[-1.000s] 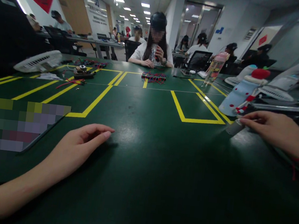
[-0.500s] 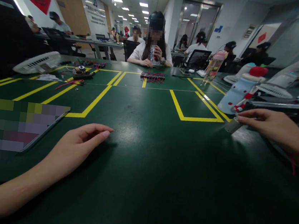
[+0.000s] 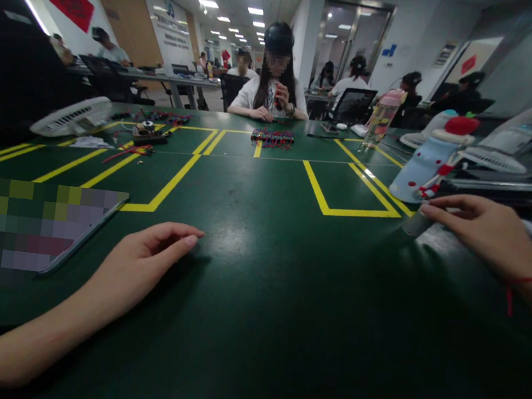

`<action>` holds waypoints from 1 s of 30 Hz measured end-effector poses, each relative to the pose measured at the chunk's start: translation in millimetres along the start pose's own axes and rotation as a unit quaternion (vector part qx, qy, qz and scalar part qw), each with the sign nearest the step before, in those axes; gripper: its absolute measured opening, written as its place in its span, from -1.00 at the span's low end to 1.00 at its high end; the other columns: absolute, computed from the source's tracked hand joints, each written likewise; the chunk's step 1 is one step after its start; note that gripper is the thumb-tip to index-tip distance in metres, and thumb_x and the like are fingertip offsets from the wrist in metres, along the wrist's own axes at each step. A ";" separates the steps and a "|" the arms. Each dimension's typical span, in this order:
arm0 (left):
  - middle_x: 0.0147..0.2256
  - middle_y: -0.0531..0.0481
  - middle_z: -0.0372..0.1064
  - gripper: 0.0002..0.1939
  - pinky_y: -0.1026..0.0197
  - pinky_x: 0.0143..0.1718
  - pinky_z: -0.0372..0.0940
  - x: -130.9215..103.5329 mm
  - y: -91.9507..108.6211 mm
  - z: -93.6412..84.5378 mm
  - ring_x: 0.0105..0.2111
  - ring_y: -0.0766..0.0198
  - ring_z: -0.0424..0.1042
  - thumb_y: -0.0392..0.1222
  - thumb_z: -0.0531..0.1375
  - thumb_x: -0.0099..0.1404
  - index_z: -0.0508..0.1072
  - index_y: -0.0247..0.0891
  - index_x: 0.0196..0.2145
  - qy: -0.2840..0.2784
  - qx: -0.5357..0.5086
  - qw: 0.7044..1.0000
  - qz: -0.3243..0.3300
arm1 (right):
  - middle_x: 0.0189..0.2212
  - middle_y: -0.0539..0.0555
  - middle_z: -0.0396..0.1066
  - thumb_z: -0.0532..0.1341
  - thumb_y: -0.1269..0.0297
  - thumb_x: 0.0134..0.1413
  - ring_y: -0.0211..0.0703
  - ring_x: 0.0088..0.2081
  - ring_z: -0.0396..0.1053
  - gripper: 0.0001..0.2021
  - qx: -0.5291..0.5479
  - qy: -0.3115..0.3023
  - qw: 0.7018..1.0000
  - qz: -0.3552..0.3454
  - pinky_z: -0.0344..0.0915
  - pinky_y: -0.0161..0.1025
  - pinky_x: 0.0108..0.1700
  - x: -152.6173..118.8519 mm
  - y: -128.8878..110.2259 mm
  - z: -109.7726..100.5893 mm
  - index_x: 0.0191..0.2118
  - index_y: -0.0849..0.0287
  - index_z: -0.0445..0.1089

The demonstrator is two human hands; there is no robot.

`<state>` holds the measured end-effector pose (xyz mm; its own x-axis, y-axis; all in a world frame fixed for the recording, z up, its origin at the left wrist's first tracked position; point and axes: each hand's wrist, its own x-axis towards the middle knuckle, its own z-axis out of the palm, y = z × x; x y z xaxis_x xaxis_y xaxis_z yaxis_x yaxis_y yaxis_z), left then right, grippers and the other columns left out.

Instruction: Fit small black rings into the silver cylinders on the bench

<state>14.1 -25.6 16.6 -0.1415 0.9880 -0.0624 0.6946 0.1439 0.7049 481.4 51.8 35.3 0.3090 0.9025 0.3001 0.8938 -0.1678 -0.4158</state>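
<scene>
Nearest my viewpoint, the dark green table (image 3: 251, 326) stretches out between two bare forearms. I see little risk on the left, unless that arm swings outward and knocks the flat, thin-edged thing (image 3: 63, 231) near it, whose face is too blurred for me to name. The left hand (image 3: 159, 248) hangs low over the surface or rests on it, I can't tell which; its fingers are loosely curled, with a narrow gap to the thumb and nothing visible in its grasp.

Over on the right, the small grey metallic cylinder (image 3: 417, 226) worries me more. I judge that a pinch at one end could let it slip or twist, and smooth sides would make that worse. A forward push might also topple the light-blue bottle with a red top (image 3: 418, 169) standing just behind it. The right hand (image 3: 478, 230) comes in from the side, its fingertips closed on the cylinder's upper end; the cylinder tilts, its lower end toward the table, contact unclear to me.

Farther off lie yellow tape outlines (image 3: 360, 215), then a red-and-blue wired bundle (image 3: 273, 139), and beyond it a seated co-worker (image 3: 272, 91) in a white shirt.
</scene>
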 end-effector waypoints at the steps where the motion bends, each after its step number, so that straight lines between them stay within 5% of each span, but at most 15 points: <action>1: -0.34 0.04 0.49 -0.60 0.21 -0.32 0.22 0.7 -1.0 0.2 -0.33 0.13 0.42 0.13 0.14 0.22 0.49 -0.15 -0.12 -0.001 -0.001 1.000 0.000 | -0.26 0.19 0.49 0.28 -0.03 -0.12 -0.12 -0.25 0.42 -0.54 0.008 0.005 1.000 -0.011 0.23 -0.19 -0.20 -4.0 2.2 4.8 -0.14 0.19 0.48; 7: -0.25 0.05 0.52 -0.64 0.22 -0.27 0.22 0.6 2.2 -0.6 -0.26 0.12 0.44 0.11 0.14 0.22 0.51 -0.12 -0.15 0.002 0.012 1.000 -0.005 | -0.19 0.21 0.46 0.37 0.05 -0.23 -0.10 -0.29 0.45 -0.42 0.025 0.023 0.998 -0.048 0.30 -0.20 -0.24 -10.8 22.3 27.0 -0.03 0.18 0.35; 11: -0.26 0.05 0.52 -0.62 0.20 -0.25 0.22 1.8 -0.2 2.7 -0.25 0.10 0.44 0.13 0.14 0.21 0.50 -0.14 -0.15 0.011 0.013 1.000 -0.001 | -0.18 0.22 0.45 0.37 0.12 -0.20 -0.11 -0.28 0.45 -0.48 0.053 0.062 0.993 -0.080 0.33 -0.22 -0.24 -16.3 13.2 31.3 -0.06 0.21 0.37; 15: -0.19 0.02 0.51 -0.59 0.16 -0.19 0.24 4.8 -6.4 5.5 -0.21 0.08 0.43 0.17 0.11 0.22 0.49 -0.14 -0.15 0.001 0.025 1.000 0.019 | -0.09 0.18 0.40 0.34 0.17 -0.10 -0.18 -0.23 0.44 -0.53 0.164 0.036 0.961 -0.218 0.39 -0.25 -0.19 -51.2 -35.8 36.7 -0.02 0.18 0.34; 20: -0.16 0.02 0.49 -0.57 0.15 -0.19 0.25 5.0 -11.1 2.2 -0.20 0.09 0.43 0.19 0.09 0.24 0.46 -0.12 -0.11 -0.012 0.043 0.999 0.031 | -0.07 0.07 0.39 0.28 0.33 -0.02 -0.22 -0.07 0.38 -0.60 0.269 -0.106 0.866 -0.408 0.35 -0.22 0.00 -103.6 -112.3 53.3 -0.01 0.10 0.30; 26: -0.17 0.00 0.47 -0.62 0.16 -0.22 0.26 5.2 -11.6 5.6 -0.21 0.11 0.42 0.14 0.08 0.29 0.46 -0.13 -0.10 -0.024 0.073 0.994 0.073 | -0.06 0.04 0.37 0.23 0.33 0.03 -0.26 -0.06 0.35 -0.64 0.301 -0.195 0.845 -0.396 0.32 -0.21 0.01 -120.0 -135.9 76.1 -0.01 0.08 0.26; 30: -0.25 -0.01 0.42 -0.64 0.21 -0.39 0.25 4.5 12.8 22.3 -0.33 0.18 0.39 0.09 0.12 0.29 0.44 -0.11 -0.06 -0.025 0.085 0.982 0.166 | -0.02 0.04 0.35 0.30 0.30 -0.04 -0.27 -0.09 0.37 -0.37 0.327 -0.231 0.855 -0.331 0.32 -0.20 0.00 -119.6 -133.7 77.8 0.17 0.04 0.09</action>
<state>38.1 -18.0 9.5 0.1445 0.9829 0.1139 0.8053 -0.1837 0.5636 299.7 -2.9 -11.8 -0.4895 0.7998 0.3475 0.4035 0.5610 -0.7228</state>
